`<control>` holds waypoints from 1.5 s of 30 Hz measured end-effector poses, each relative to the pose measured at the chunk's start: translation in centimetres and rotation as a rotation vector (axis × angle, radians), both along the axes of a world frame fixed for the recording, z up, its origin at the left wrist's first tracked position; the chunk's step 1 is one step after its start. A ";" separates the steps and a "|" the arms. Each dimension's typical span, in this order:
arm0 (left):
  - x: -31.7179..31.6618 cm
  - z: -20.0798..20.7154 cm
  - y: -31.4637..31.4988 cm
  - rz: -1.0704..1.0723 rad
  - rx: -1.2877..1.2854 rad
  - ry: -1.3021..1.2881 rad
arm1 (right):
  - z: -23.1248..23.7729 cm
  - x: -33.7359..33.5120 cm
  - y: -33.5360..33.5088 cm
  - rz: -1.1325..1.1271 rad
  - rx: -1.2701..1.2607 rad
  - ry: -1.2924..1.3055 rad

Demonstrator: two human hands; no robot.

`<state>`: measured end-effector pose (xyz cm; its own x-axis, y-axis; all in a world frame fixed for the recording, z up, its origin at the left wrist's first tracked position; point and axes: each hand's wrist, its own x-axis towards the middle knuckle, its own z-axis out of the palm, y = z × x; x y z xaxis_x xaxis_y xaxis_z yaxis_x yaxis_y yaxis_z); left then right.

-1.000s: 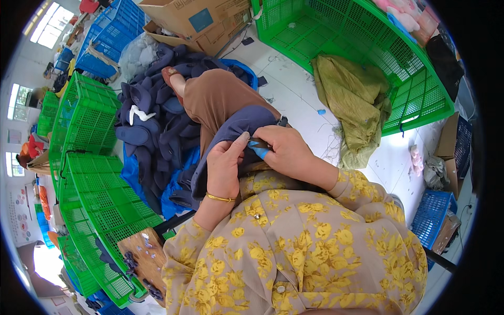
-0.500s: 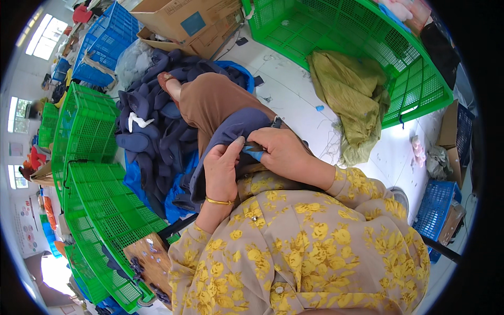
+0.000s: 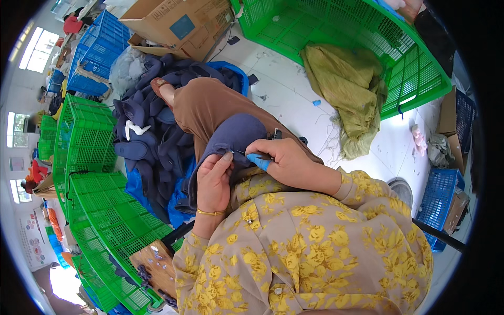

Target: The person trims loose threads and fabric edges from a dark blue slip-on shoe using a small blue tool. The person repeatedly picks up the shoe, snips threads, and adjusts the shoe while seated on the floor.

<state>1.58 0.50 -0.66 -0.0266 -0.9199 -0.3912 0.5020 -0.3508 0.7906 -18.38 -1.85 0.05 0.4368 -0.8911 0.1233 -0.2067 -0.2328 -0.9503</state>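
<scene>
A navy padded fabric piece (image 3: 237, 131) with a rounded end lies across my lap. My left hand (image 3: 213, 181) pinches its near edge between thumb and fingers; a gold bangle is on that wrist. Close by on the right, my right hand (image 3: 286, 164) is closed around a small pointed tool (image 3: 258, 160), blue with a thin dark tip. The tip points at the fabric beside my left thumb; whether it touches cannot be made out. A heap of similar navy pieces (image 3: 137, 149) lies beyond my left hand, on blue sheeting, with a white strip on top.
Green mesh crates (image 3: 105, 210) line the left side, with a wooden board (image 3: 155, 268) near me. A large green crate (image 3: 415, 86) and an olive cloth (image 3: 344, 94) are at the far right. A cardboard box (image 3: 173, 23) stands at the back; a blue basket (image 3: 438, 202) at right.
My right hand has drawn slightly right and down, away from my left thumb, with the tool. My left hand has tilted open a little and the fabric's rounded end shows more. The view has shifted slightly.
</scene>
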 end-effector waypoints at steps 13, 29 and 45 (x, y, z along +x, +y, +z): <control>0.0 0.0 0.1 -0.016 -0.014 0.034 | -0.2 0.6 -0.3 -0.009 -0.054 0.015; -0.1 -0.4 0.2 -0.092 -0.071 0.136 | -1.9 2.0 0.0 -0.047 -0.190 0.089; -0.2 -0.8 1.0 -0.099 -0.123 0.061 | 0.2 2.4 0.5 -0.132 0.061 -0.038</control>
<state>1.40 1.48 -1.46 -0.1398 -0.9526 -0.2703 0.5185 -0.3030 0.7996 -15.98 -1.33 0.26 0.3111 -0.9469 0.0816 -0.1950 -0.1476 -0.9696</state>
